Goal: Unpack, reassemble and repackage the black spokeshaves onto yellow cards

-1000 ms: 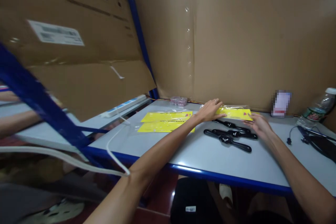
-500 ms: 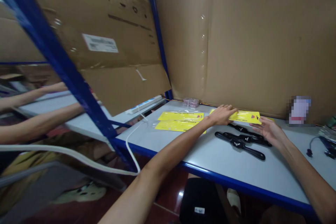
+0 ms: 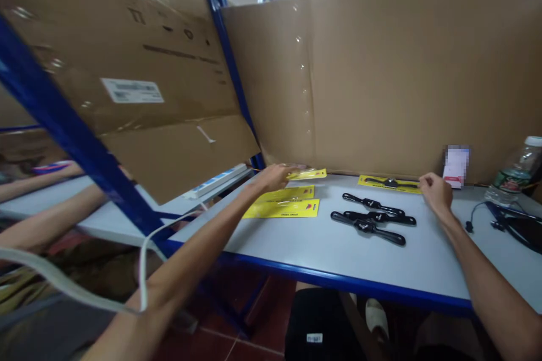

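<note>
My left hand point(image 3: 277, 176) is closed on the left end of a yellow card package point(image 3: 311, 174) with clear plastic, held above the back left of the table. Below it lie two more yellow card packages point(image 3: 282, 208), partly overlapping. My right hand point(image 3: 437, 190) has curled fingers at the right end of another yellow card point(image 3: 367, 181), which has a black spokeshave point(image 3: 391, 183) on it. Whether those fingers pinch anything is hidden. Three loose black spokeshaves point(image 3: 367, 227) lie crossed and side by side in the middle of the table.
A phone point(image 3: 456, 166) leans on the cardboard wall point(image 3: 381, 84). A water bottle point(image 3: 514, 177) and a black cabled item point(image 3: 519, 228) are at the right. A blue post point(image 3: 80, 107) and a white cable point(image 3: 71, 287) stand left, with another person's arms point(image 3: 55, 225) beyond. A power strip point(image 3: 218, 181) lies behind.
My left hand has carried a yellow package leftward, over the other packages. My right hand has let go of it, uncovering the card with the spokeshave. The view has turned right.
</note>
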`<state>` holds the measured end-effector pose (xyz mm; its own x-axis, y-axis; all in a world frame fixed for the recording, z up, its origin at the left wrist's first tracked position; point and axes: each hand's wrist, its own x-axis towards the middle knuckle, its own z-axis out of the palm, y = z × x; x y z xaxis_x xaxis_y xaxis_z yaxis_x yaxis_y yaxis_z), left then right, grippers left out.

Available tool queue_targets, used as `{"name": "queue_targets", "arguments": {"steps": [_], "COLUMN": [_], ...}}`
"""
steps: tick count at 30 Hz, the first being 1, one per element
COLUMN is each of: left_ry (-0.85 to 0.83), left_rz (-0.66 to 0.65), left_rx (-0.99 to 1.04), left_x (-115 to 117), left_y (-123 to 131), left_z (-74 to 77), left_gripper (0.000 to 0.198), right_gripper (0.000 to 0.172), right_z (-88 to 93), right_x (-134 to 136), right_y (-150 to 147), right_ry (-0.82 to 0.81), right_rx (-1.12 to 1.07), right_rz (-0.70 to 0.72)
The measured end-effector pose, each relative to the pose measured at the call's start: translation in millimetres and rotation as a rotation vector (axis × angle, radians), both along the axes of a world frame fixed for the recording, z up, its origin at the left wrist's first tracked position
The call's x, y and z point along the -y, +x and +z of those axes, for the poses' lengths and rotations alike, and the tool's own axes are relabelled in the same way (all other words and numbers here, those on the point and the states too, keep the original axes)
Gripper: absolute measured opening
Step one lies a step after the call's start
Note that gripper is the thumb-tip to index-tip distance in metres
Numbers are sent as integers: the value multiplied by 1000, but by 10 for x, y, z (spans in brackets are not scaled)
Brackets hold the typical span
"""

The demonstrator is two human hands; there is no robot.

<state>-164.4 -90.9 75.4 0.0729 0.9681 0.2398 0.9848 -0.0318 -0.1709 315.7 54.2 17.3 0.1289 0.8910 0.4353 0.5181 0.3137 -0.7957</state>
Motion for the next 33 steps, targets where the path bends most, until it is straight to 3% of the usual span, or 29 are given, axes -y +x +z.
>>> {"name": "queue_targets", "arguments": {"steps": [4,8,13,17,20,22,27,33], "left_ry": [-17,15,33,-16,-47,-60,-97,-95], "left_rz": [29,-81,-320,-360,-306,-269,-273,-362], "left_rx": [-8,13,79,132,180,209,253,308], "left_x": [135,37,-442,-930,-1138,-1156,-973,-841], "left_y": [-16,427,1344,1789,1817,1745,1623,1841], "left_z": [-10,95,4,-226,-396,-497,-651,-676], "left_gripper": [79,101,85,57,40,37,35,31], "right_gripper": [19,36,38,37,35,34,38,34], "right_z": [-102,-218,-265,-206,-158,-137,-78,84], "right_x": [-15,-24,-35,-49,-56,-48,8,27], "right_y": [-6,-93,-138,-124,-118,-119,-130,-135], "right_ry": [-9,-11,-26,-38,-80,-127,-231,-385], "right_rx": [341,579,772,855,875,881,918,948], "right_rz": [4,68,98,109,128,142,154,211]}}
